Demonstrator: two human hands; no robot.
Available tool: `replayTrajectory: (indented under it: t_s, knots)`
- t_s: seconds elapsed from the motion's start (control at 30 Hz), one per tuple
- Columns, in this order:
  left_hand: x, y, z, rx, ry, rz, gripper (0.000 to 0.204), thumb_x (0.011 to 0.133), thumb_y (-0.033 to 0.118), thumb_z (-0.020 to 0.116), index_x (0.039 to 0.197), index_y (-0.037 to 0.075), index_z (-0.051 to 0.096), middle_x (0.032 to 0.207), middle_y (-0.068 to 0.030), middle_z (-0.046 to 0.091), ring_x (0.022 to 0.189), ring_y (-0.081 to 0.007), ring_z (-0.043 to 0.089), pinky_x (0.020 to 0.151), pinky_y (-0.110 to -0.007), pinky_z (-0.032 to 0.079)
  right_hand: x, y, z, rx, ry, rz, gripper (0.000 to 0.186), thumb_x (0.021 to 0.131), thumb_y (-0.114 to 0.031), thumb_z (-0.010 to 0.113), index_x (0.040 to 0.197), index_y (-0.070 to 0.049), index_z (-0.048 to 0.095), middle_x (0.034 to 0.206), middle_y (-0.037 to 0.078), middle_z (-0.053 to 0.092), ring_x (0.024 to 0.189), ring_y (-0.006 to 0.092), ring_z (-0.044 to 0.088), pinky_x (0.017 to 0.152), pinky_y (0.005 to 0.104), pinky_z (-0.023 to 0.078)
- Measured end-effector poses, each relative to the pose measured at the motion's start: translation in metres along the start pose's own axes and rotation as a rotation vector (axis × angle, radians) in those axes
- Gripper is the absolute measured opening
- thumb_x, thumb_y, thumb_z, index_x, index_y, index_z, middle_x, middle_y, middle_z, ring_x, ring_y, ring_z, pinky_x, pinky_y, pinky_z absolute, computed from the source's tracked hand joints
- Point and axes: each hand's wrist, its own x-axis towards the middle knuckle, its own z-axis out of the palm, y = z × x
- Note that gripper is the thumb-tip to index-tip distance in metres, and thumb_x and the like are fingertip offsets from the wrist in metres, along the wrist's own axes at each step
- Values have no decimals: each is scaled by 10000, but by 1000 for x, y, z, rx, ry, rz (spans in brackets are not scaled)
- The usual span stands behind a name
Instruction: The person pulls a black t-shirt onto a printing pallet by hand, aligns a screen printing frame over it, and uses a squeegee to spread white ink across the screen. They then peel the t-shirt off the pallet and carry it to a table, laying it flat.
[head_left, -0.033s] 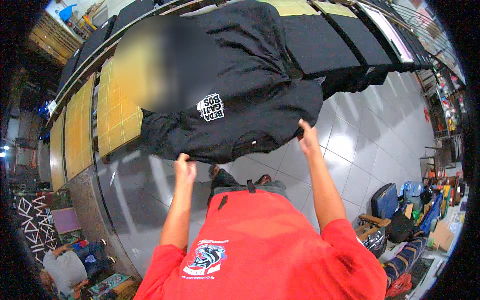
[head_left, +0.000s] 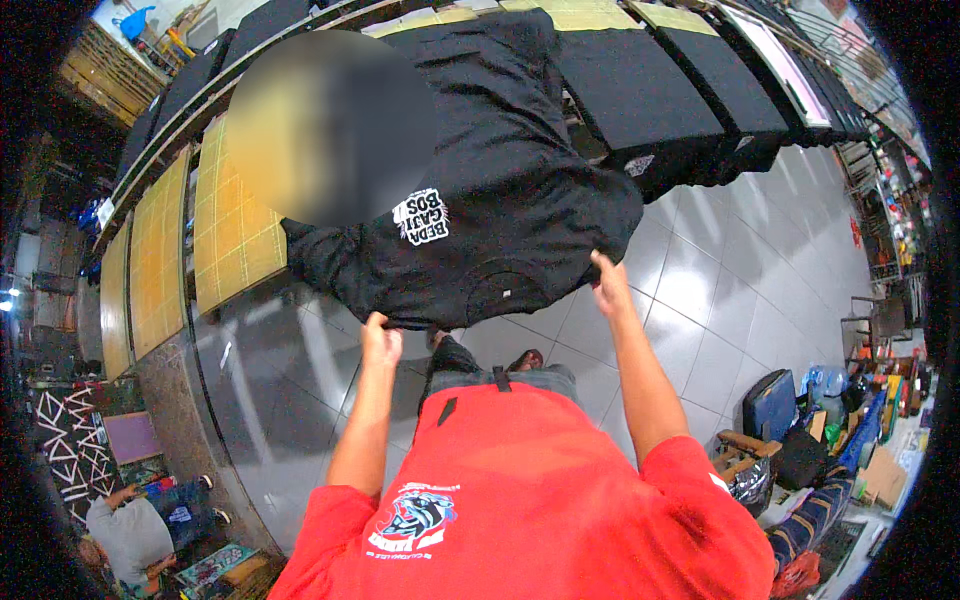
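Note:
A black T-shirt point(head_left: 500, 225) with a small white chest print hangs over the near edge of the long bench, its collar toward me. My left hand point(head_left: 381, 342) pinches the shirt's near edge left of the collar. On the other side, my right hand point(head_left: 609, 286) grips the same garment near its right shoulder, a little farther from me. Cloth stretches between the two hands, with the neck opening in the middle. A blurred patch hides part of the shirt's left side and the board beneath it.
Yellow boards point(head_left: 238, 215) lie in a row at left. More black shirts point(head_left: 640, 95) cover boards to the right. Grey tiled floor point(head_left: 700, 275) lies below. A person in a grey shirt point(head_left: 135, 540) sits at lower left. A wooden chair point(head_left: 745, 455) and piled goods stand at right.
Both hands have drawn slightly closer together and nearer to me. The shirt's near edge has shifted with them, and its collar shows rounder and more clearly.

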Motion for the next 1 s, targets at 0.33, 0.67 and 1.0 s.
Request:
replayTrajectory:
  t_s: [0.33,0.67,1.0]
  knots:
    - [139,-74,27,-8,-272,-97,342,916,233,436,1203,63,511,1229,-88,540,1121,-258,510,969,-432,411,161,164,-88,440,107,515,187,821,-164,603,977,-64,580,1001,74,605,903,255,578,851,405,476]
    - [245,-74,27,-147,-506,-15,408,884,428,452,1047,89,608,1084,-111,619,965,-283,595,874,-498,463,241,181,-18,680,-54,421,420,883,-345,533,1201,-70,518,1210,101,555,1088,286,536,942,445,453]
    - [194,-59,19,-31,-605,-54,328,880,376,435,1039,140,599,1133,-76,575,1024,-234,540,893,-469,430,216,172,-11,614,42,427,435,899,-375,498,1209,-70,504,1233,97,537,1104,291,514,974,433,420]
